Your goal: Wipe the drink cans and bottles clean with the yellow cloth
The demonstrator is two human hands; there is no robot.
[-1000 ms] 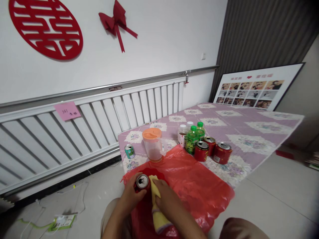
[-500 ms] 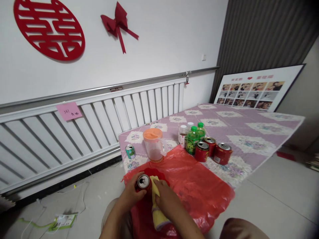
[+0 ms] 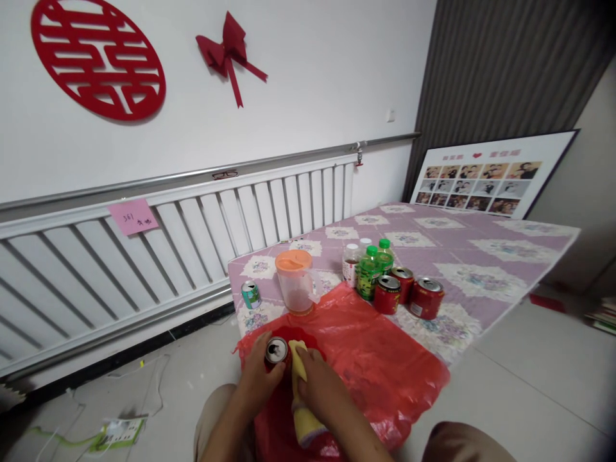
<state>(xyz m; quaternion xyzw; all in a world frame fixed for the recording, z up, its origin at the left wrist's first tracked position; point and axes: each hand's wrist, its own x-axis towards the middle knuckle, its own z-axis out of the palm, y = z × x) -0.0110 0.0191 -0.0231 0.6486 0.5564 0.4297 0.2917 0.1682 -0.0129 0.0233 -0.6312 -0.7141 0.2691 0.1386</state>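
My left hand (image 3: 258, 377) is wrapped round a red drink can (image 3: 278, 350), its opened top facing up at me. In my right hand (image 3: 318, 380) a yellow cloth (image 3: 307, 425) is bunched, its upper end close against the can's right side. Whether cloth and can touch is hard to make out. Both hands are over a red scalloped dish (image 3: 312, 340), mostly hidden by them. Beneath it a red plastic sheet (image 3: 375, 359) spreads over the near table corner and hangs over the edge.
On the flowered tablecloth (image 3: 452, 234) stand a pitcher with an orange lid (image 3: 296, 282), a small teal can (image 3: 251, 294), several bottles including a green one (image 3: 368, 274), and three red cans, one at the right (image 3: 426, 298). A radiator (image 3: 192, 224) runs behind; a power strip (image 3: 118, 433) lies on the floor.
The view has shifted slightly. Both hands keep their hold on the can and the cloth, with hardly any visible movement.
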